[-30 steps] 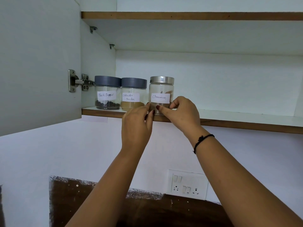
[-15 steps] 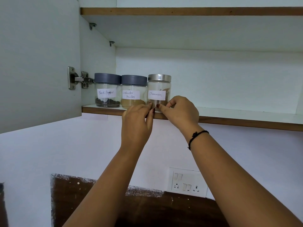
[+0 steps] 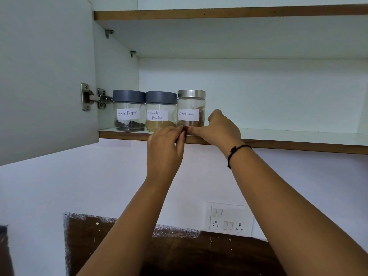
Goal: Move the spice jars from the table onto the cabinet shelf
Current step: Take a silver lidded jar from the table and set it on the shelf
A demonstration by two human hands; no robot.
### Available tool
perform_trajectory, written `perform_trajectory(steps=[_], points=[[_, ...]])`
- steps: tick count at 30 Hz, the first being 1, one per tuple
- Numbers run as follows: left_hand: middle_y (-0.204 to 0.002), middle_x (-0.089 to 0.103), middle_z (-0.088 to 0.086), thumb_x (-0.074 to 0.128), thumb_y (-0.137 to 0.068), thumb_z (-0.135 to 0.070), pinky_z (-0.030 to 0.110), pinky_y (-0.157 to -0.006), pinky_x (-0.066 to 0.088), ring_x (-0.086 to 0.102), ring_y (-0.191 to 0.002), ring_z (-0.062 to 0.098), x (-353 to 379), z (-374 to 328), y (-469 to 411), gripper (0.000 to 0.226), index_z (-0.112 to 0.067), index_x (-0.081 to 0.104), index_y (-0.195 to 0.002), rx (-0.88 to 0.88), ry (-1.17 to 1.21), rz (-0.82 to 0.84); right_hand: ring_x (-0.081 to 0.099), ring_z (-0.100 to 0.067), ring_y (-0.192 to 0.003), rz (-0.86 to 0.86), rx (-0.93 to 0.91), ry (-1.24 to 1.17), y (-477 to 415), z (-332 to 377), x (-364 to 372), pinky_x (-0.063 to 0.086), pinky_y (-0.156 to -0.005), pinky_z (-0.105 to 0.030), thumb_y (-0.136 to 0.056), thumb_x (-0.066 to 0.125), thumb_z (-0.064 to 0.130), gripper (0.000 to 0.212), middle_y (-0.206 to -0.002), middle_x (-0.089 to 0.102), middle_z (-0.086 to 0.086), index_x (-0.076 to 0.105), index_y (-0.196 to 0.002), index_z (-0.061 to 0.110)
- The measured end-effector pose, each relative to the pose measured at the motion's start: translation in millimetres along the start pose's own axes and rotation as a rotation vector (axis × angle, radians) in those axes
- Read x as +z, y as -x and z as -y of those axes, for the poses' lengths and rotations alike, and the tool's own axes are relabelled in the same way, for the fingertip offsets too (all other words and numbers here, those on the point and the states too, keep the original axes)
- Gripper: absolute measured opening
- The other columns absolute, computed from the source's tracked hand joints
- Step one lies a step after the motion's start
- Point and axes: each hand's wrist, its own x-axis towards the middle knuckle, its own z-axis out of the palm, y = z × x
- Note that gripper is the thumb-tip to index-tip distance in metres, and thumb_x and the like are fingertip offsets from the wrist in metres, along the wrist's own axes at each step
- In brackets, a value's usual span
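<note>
1. Nudges the cinnamon jar (image 3: 191, 104) back from the lip of the cabinet shelf (image 3: 278, 134), deeper than a second ago and now upright just beside the coriander jar (image 3: 161, 108); drops both hands lower, toward the shelf edge.
2. Lays the fingers of the right hand (image 3: 221, 130) along the jar's foot, thumb raised beside its right wall without clearly closing on it; curls the fingertips of the left hand (image 3: 165, 148) against the same foot, whether pinching or merely pushing cannot tell.
3. Completes a row of three, with the black pepper jar (image 3: 129, 110) at far left by the door hinge (image 3: 93, 97); looks like final straightening, with any jars left on the surface out of view.
4. Shows handwritten white paper labels: "Black Pepper", "Coriander Powder", "Cinnamon"; no brand visible.
</note>
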Motion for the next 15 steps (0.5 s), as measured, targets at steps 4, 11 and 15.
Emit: perform_trajectory(steps=[4, 11, 15], points=[[-0.098, 0.073, -0.001, 0.057, -0.098, -0.022, 0.039, -0.079, 0.053, 0.063, -0.088, 0.015, 0, -1, 0, 0.024, -0.015, 0.075, -0.112, -0.005, 0.015, -0.008, 0.058, -0.019, -0.09, 0.079, -0.033, 0.062, -7, -5, -6, 0.042, -0.07, -0.029, -0.075, 0.066, 0.072, 0.061, -0.102, 0.064, 0.003, 0.059, -0.104, 0.018], [-0.097, 0.073, 0.001, 0.058, -0.098, -0.023, 0.041, -0.08, 0.055, 0.065, -0.088, 0.016, 1, 1, 0, 0.021, -0.013, 0.076, -0.106, -0.008, 0.009, -0.017, 0.058, -0.016, -0.107, 0.24, -0.049, -0.209, -26, -8, -5, 0.048, -0.094, -0.034, -0.065, 0.081, 0.061, 0.08, -0.123, 0.06, 0.005, 0.051, -0.127, 0.022], [-0.098, 0.072, 0.0, 0.056, -0.099, -0.024, 0.039, -0.081, 0.053, 0.064, -0.089, 0.015, 1, 1, 1, 0.024, -0.014, 0.075, -0.11, -0.007, 0.021, -0.013, 0.061, -0.014, -0.098, 0.248, -0.083, -0.332, -31, -13, -1, 0.05, -0.092, -0.033, -0.065, 0.087, 0.05, 0.058, -0.099, 0.064, 0.01, 0.055, -0.109, 0.029]])
